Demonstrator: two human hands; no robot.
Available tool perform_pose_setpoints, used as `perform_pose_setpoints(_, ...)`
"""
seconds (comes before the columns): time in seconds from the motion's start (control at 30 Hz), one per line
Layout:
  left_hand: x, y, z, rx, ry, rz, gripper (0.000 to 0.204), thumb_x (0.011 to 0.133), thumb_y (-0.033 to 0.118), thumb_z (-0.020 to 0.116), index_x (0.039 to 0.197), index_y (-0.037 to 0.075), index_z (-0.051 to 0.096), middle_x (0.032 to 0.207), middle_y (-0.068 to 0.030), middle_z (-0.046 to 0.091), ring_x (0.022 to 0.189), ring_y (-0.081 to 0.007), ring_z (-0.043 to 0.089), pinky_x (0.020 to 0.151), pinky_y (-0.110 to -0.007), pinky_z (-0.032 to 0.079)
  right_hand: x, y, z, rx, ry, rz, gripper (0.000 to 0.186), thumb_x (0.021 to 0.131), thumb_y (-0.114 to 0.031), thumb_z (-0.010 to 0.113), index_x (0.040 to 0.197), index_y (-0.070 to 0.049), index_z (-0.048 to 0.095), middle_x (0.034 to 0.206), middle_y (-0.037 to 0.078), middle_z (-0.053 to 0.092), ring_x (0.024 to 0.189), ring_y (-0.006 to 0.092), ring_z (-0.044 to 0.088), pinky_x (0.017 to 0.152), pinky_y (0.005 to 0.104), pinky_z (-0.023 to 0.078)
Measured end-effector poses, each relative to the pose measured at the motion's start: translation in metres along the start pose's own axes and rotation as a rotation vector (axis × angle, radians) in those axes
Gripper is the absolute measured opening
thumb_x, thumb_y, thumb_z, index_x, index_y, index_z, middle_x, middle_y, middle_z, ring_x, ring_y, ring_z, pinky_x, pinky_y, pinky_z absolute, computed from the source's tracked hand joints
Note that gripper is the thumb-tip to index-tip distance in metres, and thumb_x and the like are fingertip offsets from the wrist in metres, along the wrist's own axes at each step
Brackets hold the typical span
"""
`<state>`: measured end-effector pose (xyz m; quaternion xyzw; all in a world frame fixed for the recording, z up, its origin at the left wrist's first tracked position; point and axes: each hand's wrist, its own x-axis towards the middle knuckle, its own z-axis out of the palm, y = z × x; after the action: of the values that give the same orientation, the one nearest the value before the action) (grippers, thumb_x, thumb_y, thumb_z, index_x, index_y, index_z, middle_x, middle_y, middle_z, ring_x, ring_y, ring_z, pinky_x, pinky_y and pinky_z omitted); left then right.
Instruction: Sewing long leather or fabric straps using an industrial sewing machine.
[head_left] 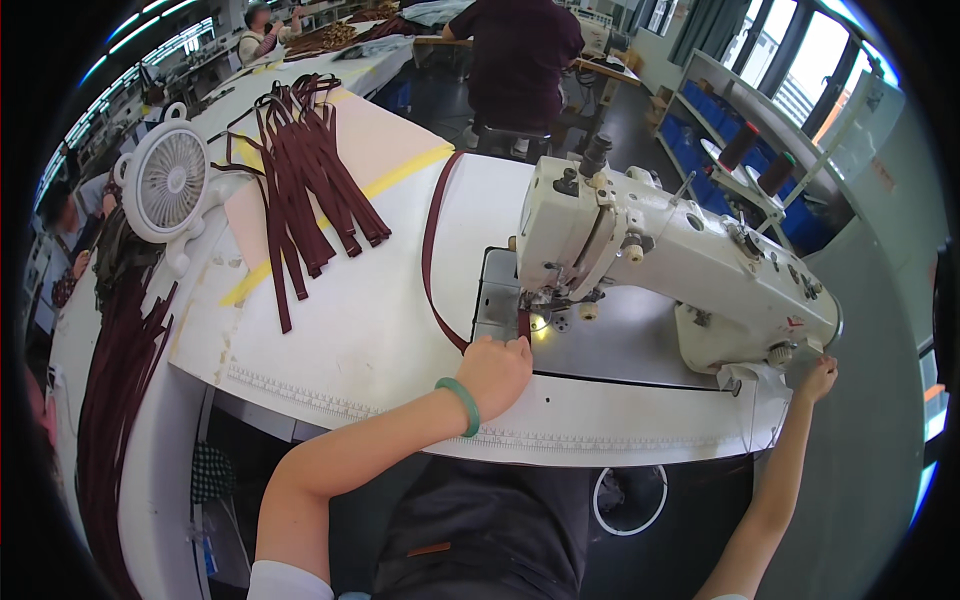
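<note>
My left hand [497, 377], with a green bangle on its wrist, is closed on a dark maroon strap [431, 250] at the front of the sewing machine [640, 225]. The strap's end lies under the needle area, beside a small lit spot. From there the rest loops back over the white table. At the machine's far right end, my right hand [820, 379] is raised beside the handwheel [832, 318]. Its fingers are pressed together near the wheel's lower edge, and what they grip is too small to make out.
A bundle of maroon straps [310, 185] lies at the back left, next to a white fan [172, 185]. More straps [112, 410] hang over the left side. A ruler strip [330, 405] runs along the table's front edge. Thread cones [738, 146] stand at right; a co-worker [515, 60] sits ahead.
</note>
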<state>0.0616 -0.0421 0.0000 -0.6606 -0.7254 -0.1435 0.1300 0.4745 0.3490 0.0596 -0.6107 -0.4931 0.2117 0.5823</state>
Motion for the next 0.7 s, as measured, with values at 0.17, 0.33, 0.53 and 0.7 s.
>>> perform_pose_setpoints(0.17,0.011,-0.009,0.004,-0.014,0.038,0.008,0.008,0.07,0.005,0.052,0.073,-0.001,0.055,0.063,-0.0107,0.055,0.053,-0.024,0.055,0.051,-0.033,0.041,-0.083,-0.054,-0.003,0.075,0.205,-0.53,0.033,0.094,-0.03,0.037,0.102,-0.002,0.054,0.094,0.005,0.057,0.084,0.0148,0.053,0.071,0.024,0.041)
perform_pose_setpoints(0.33,0.014,-0.009,-0.012,-0.106,0.062,-0.023,0.012,0.078,0.007,0.049,0.078,-0.001,0.057,0.074,-0.0091,0.055,0.07,-0.0241,0.054,0.069,-0.035,0.042,-0.229,-0.092,0.006,0.1,-0.263,-0.635,0.017,0.091,-0.015,0.046,0.092,-0.001,0.055,0.078,0.003,0.055,0.068,0.008,0.048,0.058,0.0211,0.036)
perform_pose_setpoints(0.53,-0.024,0.018,-0.033,0.021,-0.061,0.162,0.009,0.067,0.01,0.054,0.069,0.003,0.058,0.07,-0.0073,0.051,0.068,-0.0202,0.051,0.066,-0.031,0.039,-0.351,-0.108,0.043,0.056,-1.017,-0.805,0.012,0.077,0.001,0.057,0.089,-0.003,0.06,0.072,0.007,0.058,0.055,0.0157,0.053,0.049,0.0245,0.041)
perform_pose_setpoints(0.7,-0.049,0.051,-0.049,0.072,-0.121,0.274,0.009,0.06,0.011,0.054,0.065,0.004,0.057,0.062,-0.0064,0.048,0.059,-0.0171,0.049,0.057,-0.029,0.037,-0.384,-0.11,0.09,0.187,-1.24,-1.055,0.024,0.07,-0.003,0.062,0.094,-0.008,0.061,0.093,0.004,0.059,0.074,0.0211,0.057,0.056,0.03,0.048)
